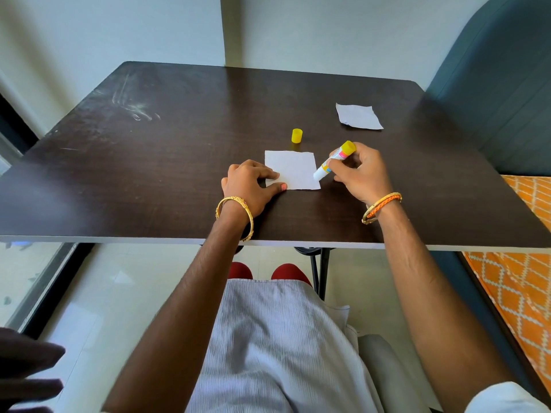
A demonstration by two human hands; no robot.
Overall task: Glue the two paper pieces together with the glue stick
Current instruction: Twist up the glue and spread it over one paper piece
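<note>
The left hand (249,181) presses the near paper (290,169) flat on the table (149,174) while the right hand (362,174) holds the glue stick (334,160) tip against its right edge.

You see a dark brown wood-grain desk (179,144), two white paper squares (290,169) (359,116), a yellow cap (297,135), and a white glue stick (334,160) with yellow base and pink label.

1. A dark brown wooden table (167,162) spreads beneath and around the grip.
2. A teal padded chair back (501,84) stands far right of it.
3. An orange diamond-patterned cloth (524,263) lies right, nearer the viewer.
</note>
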